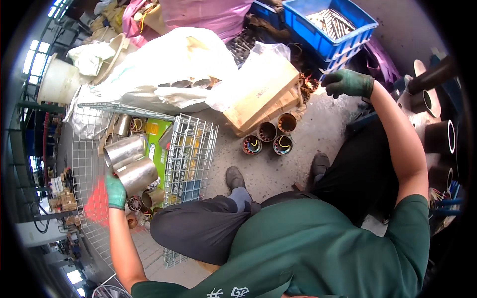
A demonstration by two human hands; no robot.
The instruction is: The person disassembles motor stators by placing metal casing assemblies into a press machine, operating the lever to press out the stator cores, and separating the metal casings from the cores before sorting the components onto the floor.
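The left hand (116, 191), in a green glove, grips a silvery, hollow metal cylinder (137, 177) from its lower left side, fingers closed on it. A second silvery metal cylinder (125, 151) lies right against the first, farther from the wearer; whether the hand also bears this one, I cannot tell. Both are at the grey wire-mesh basket (126, 110), over its contents. The right hand (348, 83), in a dark green glove, is held out well apart on the other side, its fingers loosely bent; I cannot tell whether it holds anything.

Inside the basket, a bright green flat box (157, 141) stands beside the cylinders, and smaller round metal parts (151, 197) lie below them. On the grey concrete floor (323, 126), between the hands, four short, dark, open-topped cylinders (267, 131) with coloured wires inside stand close together. Just behind them is a long brown carton (263, 94), with a large white sack (164, 62) to its left. Farther back, a blue plastic crate (340, 48) carries silvery rods (332, 24).
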